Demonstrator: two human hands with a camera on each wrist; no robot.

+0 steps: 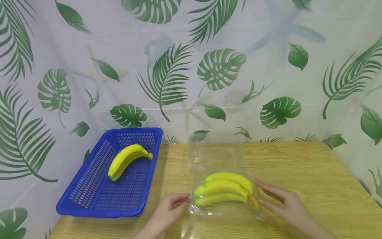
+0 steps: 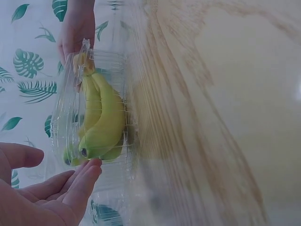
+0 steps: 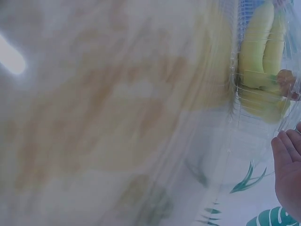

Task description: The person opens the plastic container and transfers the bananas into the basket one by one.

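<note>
A clear plastic clamshell container [image 1: 206, 215] lies on the wooden table, its lid [image 1: 216, 151] folded open toward the wall. Inside its base rests a bunch of yellow bananas [image 1: 222, 188], stem end to the right. My left hand [image 1: 168, 210] is at the container's left side; in the left wrist view its fingers [image 2: 82, 186] extend to the wall by the banana tips, the thumb held apart. On the opposite side, my right hand [image 1: 283, 203] has its fingers and thumb spread at the edge near the stem. The right wrist view shows only part of that hand [image 3: 288, 169].
To the left stands a blue perforated basket [image 1: 148, 189] with another bunch of bananas [image 1: 126, 161] in it. A leaf-patterned curtain [image 1: 179, 99] hangs right behind the table [image 1: 307, 172]. More tabletop extends to the right of the container.
</note>
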